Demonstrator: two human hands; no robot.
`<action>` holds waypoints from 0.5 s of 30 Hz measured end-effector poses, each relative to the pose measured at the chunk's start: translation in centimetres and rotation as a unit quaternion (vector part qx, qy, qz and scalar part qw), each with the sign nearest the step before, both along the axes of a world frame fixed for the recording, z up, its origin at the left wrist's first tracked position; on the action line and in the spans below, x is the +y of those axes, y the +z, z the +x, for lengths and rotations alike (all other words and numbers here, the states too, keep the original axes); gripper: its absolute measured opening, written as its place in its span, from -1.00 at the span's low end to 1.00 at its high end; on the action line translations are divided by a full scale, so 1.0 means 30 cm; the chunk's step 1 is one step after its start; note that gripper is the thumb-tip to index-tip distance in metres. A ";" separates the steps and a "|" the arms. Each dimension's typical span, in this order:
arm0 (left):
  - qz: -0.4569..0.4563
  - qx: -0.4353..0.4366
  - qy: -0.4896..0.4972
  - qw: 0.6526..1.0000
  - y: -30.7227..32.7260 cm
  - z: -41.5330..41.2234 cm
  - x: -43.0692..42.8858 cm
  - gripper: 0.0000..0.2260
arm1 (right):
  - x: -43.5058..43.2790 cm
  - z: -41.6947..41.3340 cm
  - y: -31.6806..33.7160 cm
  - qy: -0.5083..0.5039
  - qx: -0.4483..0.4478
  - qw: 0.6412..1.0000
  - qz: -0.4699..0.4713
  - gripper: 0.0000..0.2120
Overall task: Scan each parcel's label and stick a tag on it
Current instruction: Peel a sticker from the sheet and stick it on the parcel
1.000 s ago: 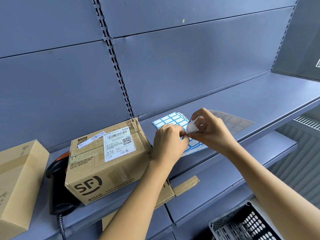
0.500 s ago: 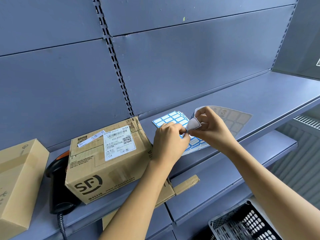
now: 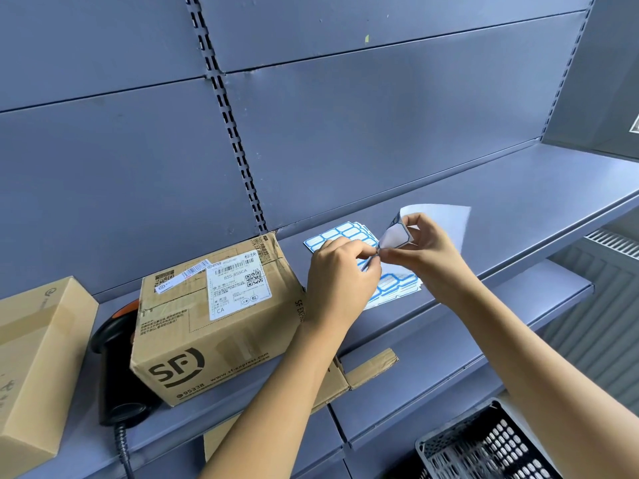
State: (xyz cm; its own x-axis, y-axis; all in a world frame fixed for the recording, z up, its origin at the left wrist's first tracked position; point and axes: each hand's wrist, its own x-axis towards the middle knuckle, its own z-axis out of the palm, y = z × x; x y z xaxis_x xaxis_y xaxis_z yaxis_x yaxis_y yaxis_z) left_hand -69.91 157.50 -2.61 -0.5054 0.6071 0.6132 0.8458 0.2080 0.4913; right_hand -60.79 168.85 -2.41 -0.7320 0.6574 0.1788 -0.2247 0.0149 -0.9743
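Observation:
A brown SF parcel (image 3: 214,326) with a white shipping label (image 3: 237,286) on top sits on the blue-grey shelf (image 3: 484,209). Right of it lie sheets of blue-bordered tags (image 3: 340,235). My right hand (image 3: 428,252) holds one sheet (image 3: 439,219) lifted and bent back by its corner. My left hand (image 3: 340,281) pinches a tag (image 3: 394,236) at that corner, where both hands' fingertips meet. A black and orange barcode scanner (image 3: 116,361) stands left of the parcel, partly hidden behind it.
A second brown parcel (image 3: 34,361) sits at the far left of the shelf. A flattened cardboard piece (image 3: 371,366) pokes out on the lower shelf. A black plastic crate (image 3: 484,444) stands at the bottom right. The shelf's right part is bare.
My right hand has raised the tag sheet higher and folded it back, so its white underside now shows. My left hand still pinches at the corner.

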 end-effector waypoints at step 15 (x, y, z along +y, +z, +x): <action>-0.017 -0.038 -0.006 0.999 0.033 -0.010 -0.016 -0.96 | -0.001 0.001 -0.001 0.009 -0.009 1.000 -0.007 -0.62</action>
State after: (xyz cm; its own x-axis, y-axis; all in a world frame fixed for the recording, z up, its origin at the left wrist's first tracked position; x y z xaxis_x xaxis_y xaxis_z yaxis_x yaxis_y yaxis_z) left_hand -70.19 157.01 -1.63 -0.5425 0.6335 0.5517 0.8086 0.2157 0.5475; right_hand -60.76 168.82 -2.45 -0.7466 0.6466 0.1563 -0.2064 -0.0018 -0.9785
